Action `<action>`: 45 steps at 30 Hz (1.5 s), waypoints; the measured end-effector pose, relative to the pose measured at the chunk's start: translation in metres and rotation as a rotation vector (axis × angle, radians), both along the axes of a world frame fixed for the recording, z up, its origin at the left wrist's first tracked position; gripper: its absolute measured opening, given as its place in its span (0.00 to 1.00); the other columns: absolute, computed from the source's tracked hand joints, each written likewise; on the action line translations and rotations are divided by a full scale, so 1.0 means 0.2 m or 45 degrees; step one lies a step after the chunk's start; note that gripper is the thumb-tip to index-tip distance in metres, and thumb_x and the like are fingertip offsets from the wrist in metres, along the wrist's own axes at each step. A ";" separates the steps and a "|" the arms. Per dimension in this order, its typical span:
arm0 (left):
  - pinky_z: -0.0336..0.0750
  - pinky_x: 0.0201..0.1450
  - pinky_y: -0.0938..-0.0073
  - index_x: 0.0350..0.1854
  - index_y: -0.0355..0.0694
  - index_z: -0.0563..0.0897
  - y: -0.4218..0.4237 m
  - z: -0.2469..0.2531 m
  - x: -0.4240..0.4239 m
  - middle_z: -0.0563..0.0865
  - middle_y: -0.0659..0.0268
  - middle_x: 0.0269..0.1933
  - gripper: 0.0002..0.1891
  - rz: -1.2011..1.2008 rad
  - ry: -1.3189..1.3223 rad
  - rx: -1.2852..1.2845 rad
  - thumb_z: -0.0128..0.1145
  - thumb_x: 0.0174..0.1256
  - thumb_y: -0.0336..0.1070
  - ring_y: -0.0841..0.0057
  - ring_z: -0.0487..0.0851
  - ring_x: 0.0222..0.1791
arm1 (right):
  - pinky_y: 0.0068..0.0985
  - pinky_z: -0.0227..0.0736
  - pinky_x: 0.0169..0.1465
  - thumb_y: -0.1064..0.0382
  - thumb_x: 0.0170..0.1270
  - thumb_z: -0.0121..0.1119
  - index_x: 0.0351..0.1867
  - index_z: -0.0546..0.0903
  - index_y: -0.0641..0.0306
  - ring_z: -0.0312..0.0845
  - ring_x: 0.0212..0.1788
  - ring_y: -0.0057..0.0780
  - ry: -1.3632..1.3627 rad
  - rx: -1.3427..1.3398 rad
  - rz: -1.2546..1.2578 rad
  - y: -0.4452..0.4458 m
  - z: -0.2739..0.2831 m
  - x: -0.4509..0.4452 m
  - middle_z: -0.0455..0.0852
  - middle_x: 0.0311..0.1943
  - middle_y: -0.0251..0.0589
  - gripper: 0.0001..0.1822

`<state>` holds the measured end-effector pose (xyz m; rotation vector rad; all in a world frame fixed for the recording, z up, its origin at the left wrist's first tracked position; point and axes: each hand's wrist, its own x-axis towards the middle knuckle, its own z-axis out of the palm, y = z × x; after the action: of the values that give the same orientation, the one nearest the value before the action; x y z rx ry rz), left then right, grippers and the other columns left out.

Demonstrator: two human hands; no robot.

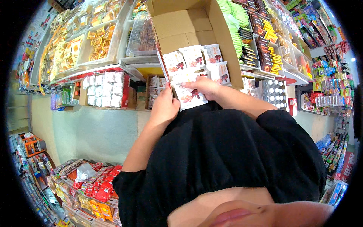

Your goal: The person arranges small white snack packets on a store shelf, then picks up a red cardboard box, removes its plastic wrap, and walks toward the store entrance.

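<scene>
In front of me is a tall cardboard box [227,48], with several white snack packets [191,56] with red pictures standing in rows at its near end. My left hand [165,106] grips the box's left wall near its near corner. My right hand [205,86] reaches over the near packets, its thumb and fingers on the top of a white packet [188,98] at the box's near edge. Part of that packet and of the one behind it is hidden by the fingers.
Behind the box runs a display of clear bins [99,46] with wrapped snacks. Green and dark packets [246,42] lie to its right. Below are a carton of white packets [105,89] and bottles with white caps [273,90]. Red packets [103,184] fill a lower-left shelf.
</scene>
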<state>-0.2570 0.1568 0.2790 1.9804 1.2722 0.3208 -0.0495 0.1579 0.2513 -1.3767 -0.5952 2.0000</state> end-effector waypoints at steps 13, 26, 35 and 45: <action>0.75 0.54 0.49 0.64 0.29 0.69 -0.03 0.01 0.05 0.83 0.37 0.46 0.27 -0.018 -0.015 0.021 0.54 0.60 0.30 0.41 0.81 0.48 | 0.36 0.81 0.56 0.65 0.63 0.67 0.68 0.67 0.70 0.85 0.52 0.39 0.521 0.100 -0.024 -0.01 0.03 0.03 0.83 0.55 0.48 0.33; 0.76 0.53 0.53 0.63 0.34 0.73 0.01 -0.02 0.02 0.85 0.42 0.47 0.25 -0.075 -0.063 -0.040 0.55 0.61 0.34 0.44 0.83 0.49 | 0.36 0.59 0.73 0.36 0.49 0.76 0.79 0.32 0.61 0.55 0.77 0.41 0.099 0.190 0.012 0.01 0.10 0.02 0.58 0.74 0.58 0.73; 0.76 0.54 0.53 0.62 0.34 0.73 0.03 -0.08 0.00 0.85 0.42 0.49 0.24 -0.164 -0.085 -0.009 0.57 0.65 0.37 0.45 0.82 0.51 | 0.40 0.86 0.39 0.59 0.56 0.72 0.69 0.56 0.64 0.89 0.42 0.36 0.299 0.057 -0.309 0.03 -0.04 0.01 0.86 0.47 0.48 0.44; 0.77 0.52 0.57 0.63 0.36 0.74 0.07 -0.05 -0.03 0.86 0.45 0.48 0.23 -0.094 -0.142 -0.185 0.57 0.66 0.35 0.49 0.84 0.50 | 0.42 0.83 0.52 0.60 0.53 0.76 0.70 0.63 0.54 0.87 0.48 0.37 0.687 0.172 -0.076 0.05 -0.14 0.00 0.86 0.50 0.48 0.44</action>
<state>-0.2639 0.1717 0.2691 1.8549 1.1172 0.2900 -0.0504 0.1681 0.2241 -0.7166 -0.4218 2.1164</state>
